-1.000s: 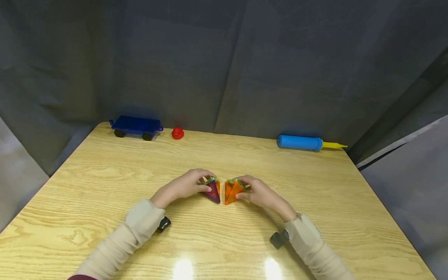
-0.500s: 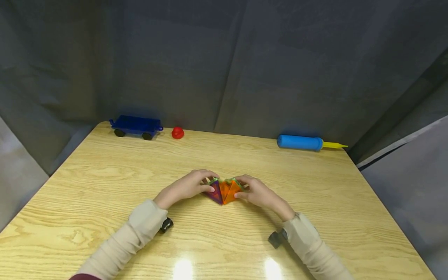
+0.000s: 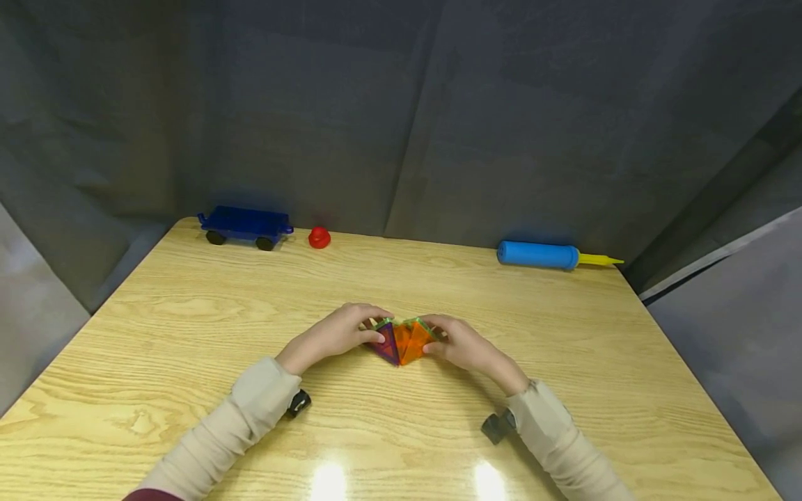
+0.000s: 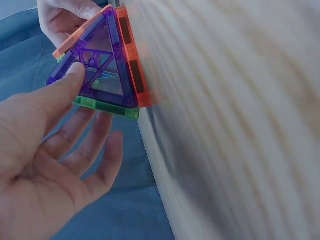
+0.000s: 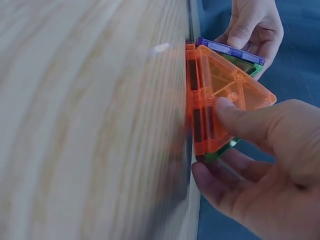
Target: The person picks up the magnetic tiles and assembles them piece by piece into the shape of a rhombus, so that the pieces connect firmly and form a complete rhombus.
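Note:
Translucent triangular magnetic tiles form two small folded shapes that meet at mid-table in the head view. My left hand (image 3: 335,335) pinches the left shape, its thumb on a purple magnetic tile (image 4: 117,75) and its fingers behind by a green tile (image 4: 107,107). On the other side, my right hand (image 3: 466,346) pinches the right shape. Its thumb presses an orange magnetic tile (image 5: 240,82), and its fingers lie by a green edge (image 5: 212,156). More orange tiles (image 4: 132,65) lie along the tabletop side of the shapes. The fingers partly hide the backs.
On the wooden table (image 3: 401,431), a dark blue toy wagon (image 3: 246,224) and a small red hat-like piece (image 3: 319,238) stand at the back left. A blue hand pump (image 3: 539,255) with a yellow nozzle lies at the back right. Dark cloth (image 3: 313,118) hangs behind.
A second ago a narrow gap separated the two shapes. My left hand has shifted slightly right, and the shapes now touch. Little differs from half a second ago.

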`<action>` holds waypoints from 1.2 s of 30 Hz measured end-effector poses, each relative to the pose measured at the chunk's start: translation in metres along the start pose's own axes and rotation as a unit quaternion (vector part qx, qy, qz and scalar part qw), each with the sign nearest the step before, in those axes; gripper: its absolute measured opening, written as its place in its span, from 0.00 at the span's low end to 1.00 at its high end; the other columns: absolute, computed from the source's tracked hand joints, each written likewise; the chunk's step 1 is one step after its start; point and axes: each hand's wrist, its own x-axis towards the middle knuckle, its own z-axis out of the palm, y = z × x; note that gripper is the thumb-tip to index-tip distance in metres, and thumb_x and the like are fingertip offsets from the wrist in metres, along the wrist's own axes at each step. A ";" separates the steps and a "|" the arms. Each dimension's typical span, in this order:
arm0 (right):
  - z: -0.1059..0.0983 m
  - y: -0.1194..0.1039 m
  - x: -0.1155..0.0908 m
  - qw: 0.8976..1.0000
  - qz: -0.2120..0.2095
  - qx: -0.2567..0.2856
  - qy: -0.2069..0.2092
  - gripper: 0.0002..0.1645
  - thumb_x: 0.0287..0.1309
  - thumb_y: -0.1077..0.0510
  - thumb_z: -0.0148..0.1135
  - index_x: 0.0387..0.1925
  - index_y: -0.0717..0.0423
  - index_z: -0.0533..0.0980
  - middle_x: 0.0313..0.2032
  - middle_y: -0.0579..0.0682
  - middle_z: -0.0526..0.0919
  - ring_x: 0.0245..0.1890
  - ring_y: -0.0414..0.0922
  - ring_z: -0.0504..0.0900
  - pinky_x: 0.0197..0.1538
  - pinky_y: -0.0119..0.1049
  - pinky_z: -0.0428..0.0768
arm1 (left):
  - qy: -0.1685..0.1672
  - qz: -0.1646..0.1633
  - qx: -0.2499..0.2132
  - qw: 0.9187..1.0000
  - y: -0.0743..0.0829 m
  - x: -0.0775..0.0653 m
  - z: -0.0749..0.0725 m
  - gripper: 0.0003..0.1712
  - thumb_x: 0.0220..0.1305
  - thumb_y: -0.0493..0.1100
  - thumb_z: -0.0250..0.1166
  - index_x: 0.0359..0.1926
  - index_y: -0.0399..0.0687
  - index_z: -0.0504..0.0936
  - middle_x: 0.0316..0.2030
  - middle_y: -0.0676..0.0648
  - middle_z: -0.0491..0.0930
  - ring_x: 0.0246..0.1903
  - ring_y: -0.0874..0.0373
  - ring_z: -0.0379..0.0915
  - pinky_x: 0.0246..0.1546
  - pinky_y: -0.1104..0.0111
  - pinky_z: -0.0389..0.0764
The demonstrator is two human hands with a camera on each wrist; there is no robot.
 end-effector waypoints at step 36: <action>0.001 -0.009 0.007 0.998 -0.042 0.001 0.045 0.22 0.61 0.67 0.59 0.58 0.62 0.72 0.56 0.59 0.77 0.53 0.54 0.77 0.53 0.49 0.77 | 0.011 0.015 0.002 1.000 -0.003 0.005 0.001 0.23 0.64 0.39 0.62 0.59 0.38 0.75 0.51 0.40 0.79 0.42 0.53 0.78 0.44 0.66 0.79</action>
